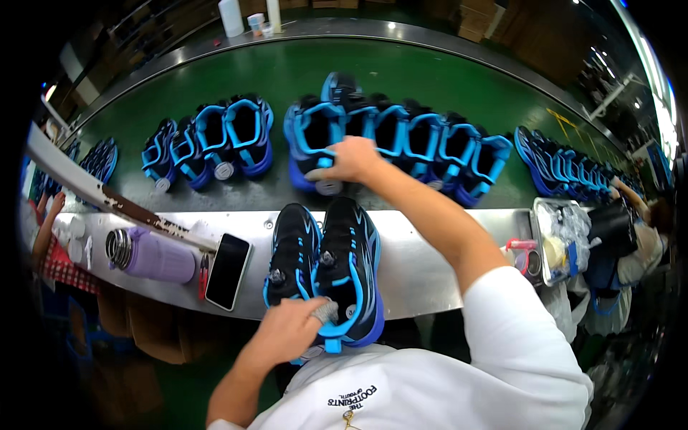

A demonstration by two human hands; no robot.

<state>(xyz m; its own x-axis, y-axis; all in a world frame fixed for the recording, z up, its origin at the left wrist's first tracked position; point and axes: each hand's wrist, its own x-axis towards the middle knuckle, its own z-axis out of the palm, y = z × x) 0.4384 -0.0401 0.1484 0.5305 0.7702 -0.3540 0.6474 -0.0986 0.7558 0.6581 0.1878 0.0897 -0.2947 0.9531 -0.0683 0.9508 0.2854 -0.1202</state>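
A pair of black and blue sneakers (pixel 290 236) lies on the metal ledge in front of me, toes pointing away. My left hand (pixel 290 326) grips them at the heel openings, a grey wrapping on one digit reaching inside a collar. Farther off, my right hand (pixel 352 161) is closed on the heel of another sneaker (pixel 304 136), the leftmost in the middle row. Its thumb presses the outside of the heel, while the other fingers are partly hidden. More sneakers of the same kind (pixel 459 147) stand to the right of that hand, heels toward me.
Further sneakers (pixel 244 132) stand left on the green belt (pixel 301 64), and others (pixel 566 168) far right. On the metal ledge (pixel 412 287) lie a purple bottle (pixel 154 256), a phone (pixel 229 272) and a filled tray (pixel 560 244). A bar (pixel 107 186) slants across the left. Other people work at both sides.
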